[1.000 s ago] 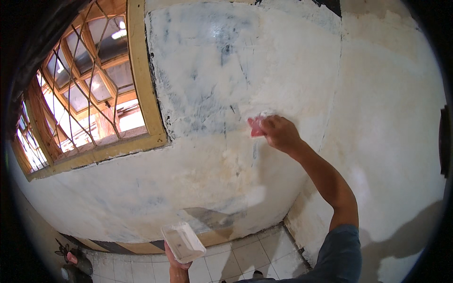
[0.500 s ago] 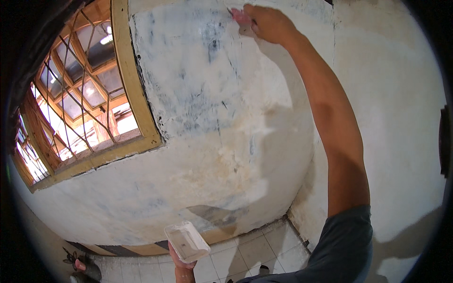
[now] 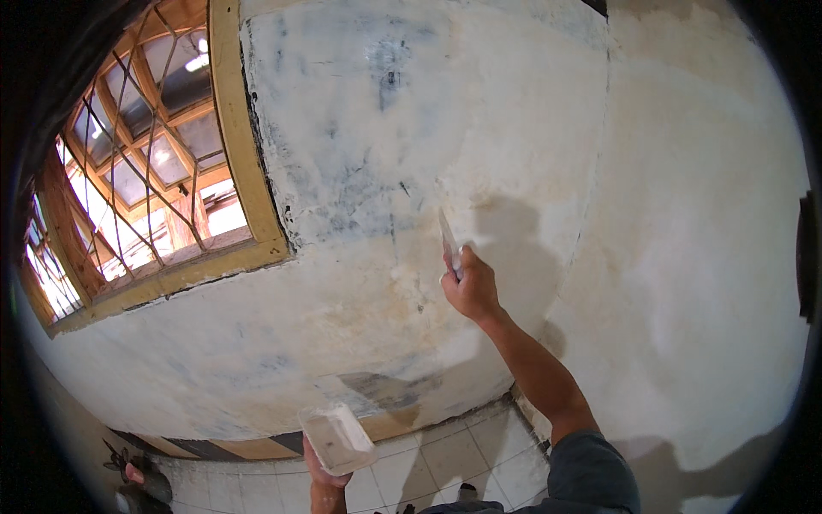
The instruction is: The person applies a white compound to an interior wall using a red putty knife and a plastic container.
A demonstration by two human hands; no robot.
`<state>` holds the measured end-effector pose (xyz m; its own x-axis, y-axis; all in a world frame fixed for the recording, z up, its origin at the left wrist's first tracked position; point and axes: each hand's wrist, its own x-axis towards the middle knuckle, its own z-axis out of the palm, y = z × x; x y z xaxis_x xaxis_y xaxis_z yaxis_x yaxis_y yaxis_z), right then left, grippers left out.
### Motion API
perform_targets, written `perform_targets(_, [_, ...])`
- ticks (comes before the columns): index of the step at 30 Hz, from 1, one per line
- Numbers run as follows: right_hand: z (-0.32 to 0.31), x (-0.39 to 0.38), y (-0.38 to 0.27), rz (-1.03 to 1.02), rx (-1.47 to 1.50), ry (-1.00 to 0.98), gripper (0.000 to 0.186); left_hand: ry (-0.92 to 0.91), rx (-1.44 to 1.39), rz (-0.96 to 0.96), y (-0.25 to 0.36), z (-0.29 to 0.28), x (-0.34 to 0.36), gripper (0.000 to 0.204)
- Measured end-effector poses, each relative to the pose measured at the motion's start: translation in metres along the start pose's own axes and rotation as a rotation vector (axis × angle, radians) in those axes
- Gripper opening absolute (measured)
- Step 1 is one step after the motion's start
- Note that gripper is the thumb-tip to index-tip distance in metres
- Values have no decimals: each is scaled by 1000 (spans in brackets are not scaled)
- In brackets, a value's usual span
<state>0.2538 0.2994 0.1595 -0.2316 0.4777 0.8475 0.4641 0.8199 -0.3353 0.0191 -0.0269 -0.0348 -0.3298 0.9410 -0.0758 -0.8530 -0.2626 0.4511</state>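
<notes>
My right hand (image 3: 472, 287) is closed round the handle of a putty knife (image 3: 445, 230), its thin pale blade pointing up. The blade is at or close to the wall (image 3: 342, 163), which is smeared white over bluish and yellowish patches; whether it touches I cannot tell. Low in the picture, my left hand (image 3: 323, 469) grips a white rectangular plastic tub (image 3: 340, 439) from its left side. The tub is tilted toward me, and whitish paste coats its inside. Most of the left fingers are hidden beneath and behind the tub.
At the left is a window with a yellow-brown frame (image 3: 272, 249) and bent metal bars (image 3: 150, 128). Another wall (image 3: 685, 223) meets this one at a corner on the right. Below lie pale floor tiles (image 3: 454, 450). A dark pot-like object (image 3: 154, 487) stands at the lower left.
My right hand has come down from the top of the wall to its middle, with the putty knife still in it. The left hand and tub have hardly moved.
</notes>
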Motion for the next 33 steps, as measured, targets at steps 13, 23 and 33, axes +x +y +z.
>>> perform_targets(13, [20,-32,9,-171,13,-40,18,49,-60,-29,4,0,-1,60])
perform_targets(23, [69,108,-72,305,244,501,34,60,-50,-28,10,10,1,62])
perform_targets(33, [58,45,-38,-210,-267,159,24,23,-37,60,34,-5,-19,64])
